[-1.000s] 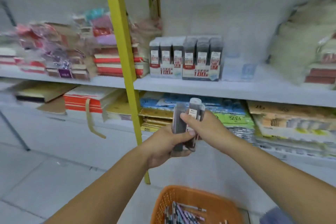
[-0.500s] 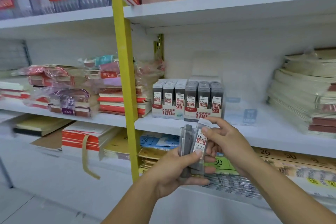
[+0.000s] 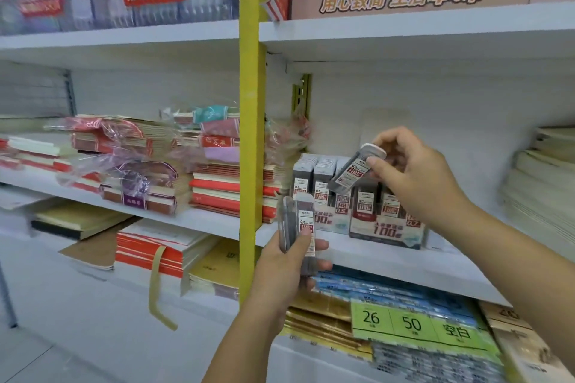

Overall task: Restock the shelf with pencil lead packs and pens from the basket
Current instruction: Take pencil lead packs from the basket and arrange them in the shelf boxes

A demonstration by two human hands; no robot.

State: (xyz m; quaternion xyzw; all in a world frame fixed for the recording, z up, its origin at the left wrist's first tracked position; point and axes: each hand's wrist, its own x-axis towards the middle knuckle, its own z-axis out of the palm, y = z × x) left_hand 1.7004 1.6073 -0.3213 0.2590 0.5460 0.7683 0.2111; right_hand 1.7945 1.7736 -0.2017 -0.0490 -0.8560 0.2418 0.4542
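My left hand (image 3: 284, 267) grips a small bundle of grey pencil lead packs (image 3: 298, 228), upright, in front of the shelf edge (image 3: 389, 267). My right hand (image 3: 410, 174) pinches a single lead pack (image 3: 356, 169), tilted with its white cap up and to the right, just above the display boxes of lead packs (image 3: 361, 211) that stand on the middle shelf. The basket is out of view.
A yellow upright post (image 3: 249, 134) stands just left of my left hand. Stacks of wrapped notebooks (image 3: 214, 171) fill the shelf to the left, and paper stacks (image 3: 541, 183) lie at the right. Green price labels (image 3: 413, 325) sit on the lower shelf.
My view has tilted up, so the basket dropped out of sight. My right hand pulled one pack from the bundle and lifted it up and right over the display boxes.
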